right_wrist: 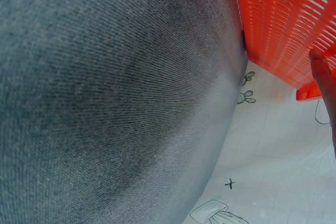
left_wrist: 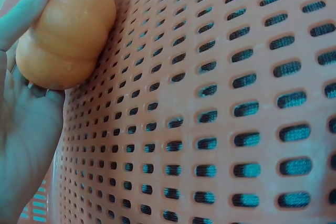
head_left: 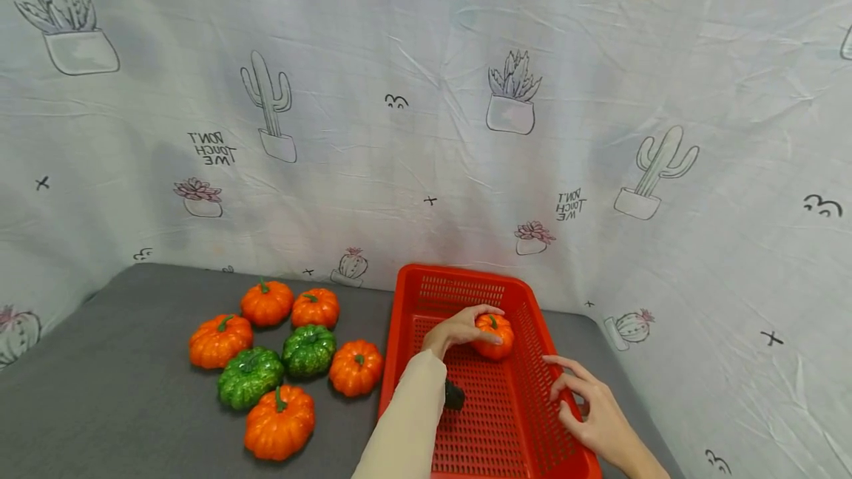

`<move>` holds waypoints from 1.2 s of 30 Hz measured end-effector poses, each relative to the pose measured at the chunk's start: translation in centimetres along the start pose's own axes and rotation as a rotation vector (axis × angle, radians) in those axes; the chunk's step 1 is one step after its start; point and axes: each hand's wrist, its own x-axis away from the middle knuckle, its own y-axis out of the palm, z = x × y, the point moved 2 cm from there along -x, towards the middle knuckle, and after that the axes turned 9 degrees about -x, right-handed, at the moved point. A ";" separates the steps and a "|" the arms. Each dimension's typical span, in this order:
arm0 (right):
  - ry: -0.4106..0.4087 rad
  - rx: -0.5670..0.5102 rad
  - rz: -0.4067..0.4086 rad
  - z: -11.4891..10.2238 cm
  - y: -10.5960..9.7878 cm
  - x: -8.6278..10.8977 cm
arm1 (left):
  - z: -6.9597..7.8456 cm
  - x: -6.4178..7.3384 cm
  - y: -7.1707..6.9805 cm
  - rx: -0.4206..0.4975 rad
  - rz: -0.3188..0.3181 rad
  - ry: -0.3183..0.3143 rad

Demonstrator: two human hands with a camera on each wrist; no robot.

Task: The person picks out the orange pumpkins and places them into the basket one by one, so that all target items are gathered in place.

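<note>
Inside the red plastic basket point(head_left: 489, 420), my left hand point(head_left: 459, 327) grips a small orange pumpkin point(head_left: 495, 336) near the far right part of the floor. The left wrist view shows the thumb on one side of the pumpkin point(left_wrist: 68, 30) and fingers under the other, close to the perforated basket surface point(left_wrist: 189, 129). My right hand point(head_left: 595, 416) holds the basket's right rim with bent fingers. In the right wrist view, one finger point(right_wrist: 323, 74) lies against the basket's wall point(right_wrist: 283, 24); the rest of that hand is out of frame.
Left of the basket, several orange pumpkins point(head_left: 279, 423) and two green ones point(head_left: 250, 378) lie grouped on the grey tabletop point(head_left: 120, 390). A curtain with cactus drawings point(head_left: 426, 131) hangs behind the table. A black wrist device point(head_left: 454, 395) shows beside the left sleeve point(head_left: 406, 420).
</note>
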 end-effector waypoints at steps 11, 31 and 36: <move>0.017 -0.014 -0.005 -0.1 0.0 0.1 | -0.1 0.1 -0.2 0.000 -0.011 0.038; 0.005 -0.025 -0.006 -0.1 -0.2 -0.2 | 0.9 -0.1 -0.7 -0.098 0.107 0.093; 0.012 -0.043 -0.012 0.0 -0.2 0.0 | 0.8 -0.1 -0.4 -0.047 0.085 0.064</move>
